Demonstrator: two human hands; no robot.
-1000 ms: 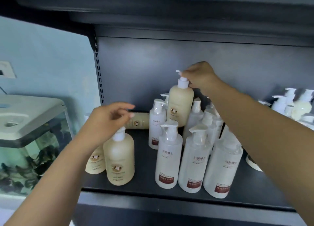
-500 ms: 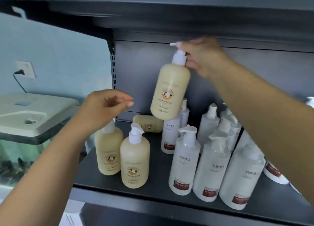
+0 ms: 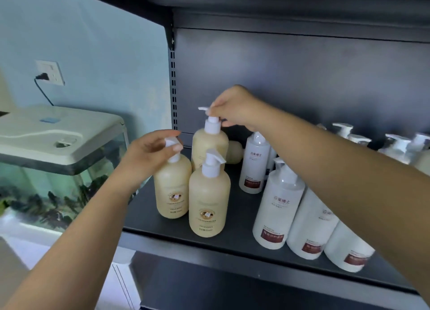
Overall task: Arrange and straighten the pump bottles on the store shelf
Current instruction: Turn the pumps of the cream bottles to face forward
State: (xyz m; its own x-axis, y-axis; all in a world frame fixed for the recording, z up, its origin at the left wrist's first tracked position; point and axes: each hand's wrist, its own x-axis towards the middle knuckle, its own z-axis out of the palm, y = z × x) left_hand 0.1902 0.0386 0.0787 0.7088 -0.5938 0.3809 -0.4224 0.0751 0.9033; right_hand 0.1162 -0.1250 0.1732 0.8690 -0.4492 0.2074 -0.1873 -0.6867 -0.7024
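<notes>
Three cream pump bottles stand at the left end of the dark shelf (image 3: 235, 244). My right hand (image 3: 235, 107) pinches the white pump of the rear cream bottle (image 3: 209, 144), which stands upright behind the others. My left hand (image 3: 151, 151) curls around the pump head of the left cream bottle (image 3: 172, 188). The front cream bottle (image 3: 209, 202) stands free. Another cream bottle (image 3: 235, 152) lies on its side at the back. White bottles with red labels (image 3: 278, 207) stand in a group to the right, partly hidden by my right arm.
More white pump bottles (image 3: 400, 144) stand at the far right of the shelf. A fish tank with a white lid (image 3: 53, 132) sits left of the shelf upright (image 3: 172, 77). A wall socket with a plugged cable (image 3: 48, 73) is above the tank.
My right hand lifted a cream bottle from the white group, carried it left and set it down behind the other cream bottles. My left hand stayed at the left bottle's pump.
</notes>
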